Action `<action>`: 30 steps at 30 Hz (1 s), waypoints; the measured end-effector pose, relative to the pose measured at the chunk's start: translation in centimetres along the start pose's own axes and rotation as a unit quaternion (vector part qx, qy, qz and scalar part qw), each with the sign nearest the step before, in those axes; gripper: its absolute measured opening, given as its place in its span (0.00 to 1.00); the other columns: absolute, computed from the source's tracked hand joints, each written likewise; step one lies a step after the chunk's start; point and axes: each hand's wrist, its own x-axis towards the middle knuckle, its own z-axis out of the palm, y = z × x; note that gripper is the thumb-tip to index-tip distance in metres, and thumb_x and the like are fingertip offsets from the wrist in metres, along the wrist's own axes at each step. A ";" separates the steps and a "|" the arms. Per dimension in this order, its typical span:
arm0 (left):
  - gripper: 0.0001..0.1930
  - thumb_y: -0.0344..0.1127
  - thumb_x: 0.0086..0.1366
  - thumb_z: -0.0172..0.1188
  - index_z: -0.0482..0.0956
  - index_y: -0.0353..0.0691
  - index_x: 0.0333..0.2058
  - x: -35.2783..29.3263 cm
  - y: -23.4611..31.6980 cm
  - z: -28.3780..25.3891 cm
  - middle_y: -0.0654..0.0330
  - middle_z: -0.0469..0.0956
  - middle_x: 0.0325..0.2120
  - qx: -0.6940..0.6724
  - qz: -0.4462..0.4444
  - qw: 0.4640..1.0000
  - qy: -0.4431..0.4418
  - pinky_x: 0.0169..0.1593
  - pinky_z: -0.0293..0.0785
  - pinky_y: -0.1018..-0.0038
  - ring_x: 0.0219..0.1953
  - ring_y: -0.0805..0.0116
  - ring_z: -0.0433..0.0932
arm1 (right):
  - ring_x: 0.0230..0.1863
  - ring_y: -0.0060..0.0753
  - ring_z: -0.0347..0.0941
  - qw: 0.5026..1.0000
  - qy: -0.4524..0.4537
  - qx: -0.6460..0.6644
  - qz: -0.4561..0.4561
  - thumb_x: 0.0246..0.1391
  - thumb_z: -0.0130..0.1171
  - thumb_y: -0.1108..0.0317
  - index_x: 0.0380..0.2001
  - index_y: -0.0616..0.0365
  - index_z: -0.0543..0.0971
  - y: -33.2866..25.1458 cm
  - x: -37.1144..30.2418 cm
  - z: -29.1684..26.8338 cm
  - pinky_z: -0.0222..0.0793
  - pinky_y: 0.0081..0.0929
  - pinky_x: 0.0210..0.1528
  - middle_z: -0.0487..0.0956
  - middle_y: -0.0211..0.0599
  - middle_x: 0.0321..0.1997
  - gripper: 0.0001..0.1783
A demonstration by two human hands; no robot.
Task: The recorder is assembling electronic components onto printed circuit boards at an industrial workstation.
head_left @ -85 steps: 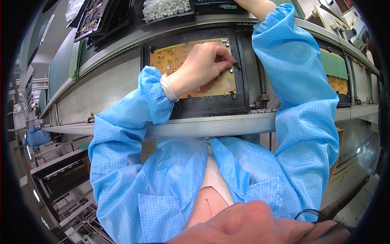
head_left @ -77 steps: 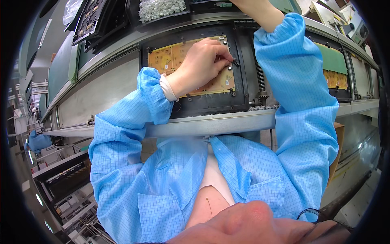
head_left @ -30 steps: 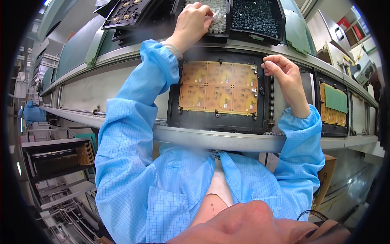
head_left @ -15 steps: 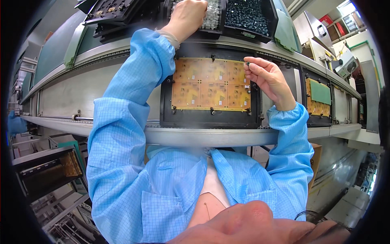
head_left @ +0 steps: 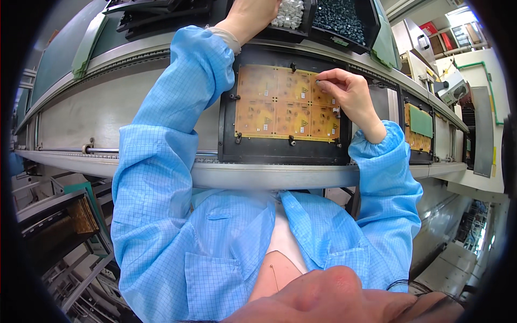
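My right hand (head_left: 351, 97) is over the upper right part of a yellow-brown circuit board panel (head_left: 258, 116). Thumb and forefinger pinch a small dark electronic component (head_left: 320, 82) just above the board. The panel, divided into several boards, lies in a black carrier frame (head_left: 318, 149) with small black clamps around it. A small white part (head_left: 336, 110) sits on the panel's right edge. My left hand (head_left: 250, 20) reaches to the far side, beside a black bin of white components (head_left: 290, 15). The upper picture edge cuts off its fingers, so their grip is hidden.
A bin of dark blue-black components (head_left: 344, 21) stands right of the white ones. The carrier rests on a metal conveyor rail (head_left: 274, 176). Further right, a second carrier holds a board with a green sheet (head_left: 421, 121). A rack of boards (head_left: 59, 223) stands at lower left.
My right hand has moved slightly left and turned fingers-down onto the panel, with the small component still pinched. My left hand has shifted up toward the picture edge. The view has tilted slightly.
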 end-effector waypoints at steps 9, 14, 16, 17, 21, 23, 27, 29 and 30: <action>0.00 0.27 0.60 0.59 0.77 0.38 0.30 -0.7 3.2 -2.8 0.52 0.75 0.29 -0.052 0.047 0.991 0.112 0.40 0.74 0.58 0.37 0.48 0.76 | 0.34 0.27 0.80 0.983 0.032 -0.163 -0.075 0.58 0.64 0.73 0.40 0.63 0.85 0.0 0.8 0.5 0.75 0.23 0.39 0.84 0.38 0.37 0.08; 0.02 0.25 0.59 0.61 0.77 0.38 0.31 -2.8 5.3 -6.3 0.53 0.75 0.29 -0.118 0.059 0.988 0.078 0.39 0.74 0.59 0.36 0.48 0.76 | 0.34 0.29 0.80 0.979 0.038 -0.188 -0.074 0.59 0.64 0.71 0.40 0.63 0.85 0.0 0.9 0.3 0.75 0.24 0.39 0.84 0.40 0.37 0.08; 0.02 0.25 0.59 0.62 0.78 0.38 0.31 -3.9 4.0 -5.3 0.53 0.75 0.29 -0.157 0.112 0.973 0.130 0.39 0.74 0.60 0.36 0.48 0.76 | 0.34 0.31 0.81 0.972 0.037 -0.217 -0.080 0.58 0.64 0.71 0.40 0.63 0.85 -0.2 1.0 0.3 0.75 0.25 0.39 0.83 0.40 0.36 0.09; 0.03 0.25 0.59 0.62 0.78 0.38 0.32 -4.0 3.9 -5.3 0.53 0.76 0.29 -0.196 0.167 0.950 0.179 0.39 0.74 0.60 0.36 0.48 0.76 | 0.34 0.31 0.81 0.972 0.034 -0.218 -0.079 0.58 0.64 0.71 0.40 0.63 0.85 -0.3 1.1 0.4 0.75 0.25 0.39 0.83 0.40 0.36 0.09; 0.03 0.25 0.60 0.63 0.79 0.37 0.33 -5.4 5.3 -7.7 0.52 0.77 0.30 -0.263 0.138 0.940 0.170 0.38 0.75 0.63 0.35 0.49 0.78 | 0.34 0.32 0.80 0.967 0.043 -0.241 -0.073 0.58 0.64 0.70 0.39 0.62 0.85 -0.5 1.1 0.3 0.75 0.26 0.39 0.83 0.40 0.36 0.09; 0.03 0.25 0.60 0.63 0.81 0.37 0.33 -5.8 6.5 -9.9 0.53 0.78 0.30 -0.211 -0.046 0.976 0.004 0.37 0.76 0.65 0.34 0.50 0.79 | 0.34 0.32 0.80 0.967 0.046 -0.242 -0.068 0.58 0.64 0.70 0.39 0.62 0.85 -0.6 1.1 0.5 0.75 0.26 0.39 0.83 0.39 0.36 0.09; 0.03 0.25 0.60 0.64 0.82 0.37 0.33 -6.9 5.3 -9.5 0.53 0.78 0.29 -0.214 -0.062 0.975 0.000 0.37 0.76 0.66 0.33 0.52 0.79 | 0.34 0.32 0.80 0.966 0.050 -0.243 -0.078 0.58 0.64 0.70 0.39 0.62 0.85 -0.9 1.4 1.0 0.75 0.25 0.39 0.82 0.39 0.35 0.08; 0.04 0.25 0.60 0.64 0.82 0.37 0.34 -6.9 4.0 -7.7 0.53 0.79 0.30 -0.320 0.152 0.918 0.177 0.37 0.76 0.67 0.33 0.54 0.80 | 0.34 0.32 0.80 0.967 0.051 -0.238 -0.077 0.58 0.64 0.70 0.39 0.62 0.85 -0.9 1.4 1.1 0.75 0.25 0.39 0.82 0.39 0.35 0.08; 0.04 0.25 0.60 0.64 0.82 0.37 0.34 -7.1 3.8 -7.6 0.53 0.79 0.30 -0.321 0.152 0.918 0.177 0.37 0.76 0.67 0.33 0.54 0.80 | 0.34 0.32 0.80 0.965 0.053 -0.244 -0.078 0.58 0.64 0.70 0.38 0.62 0.85 -1.0 1.4 1.1 0.74 0.25 0.39 0.82 0.39 0.35 0.08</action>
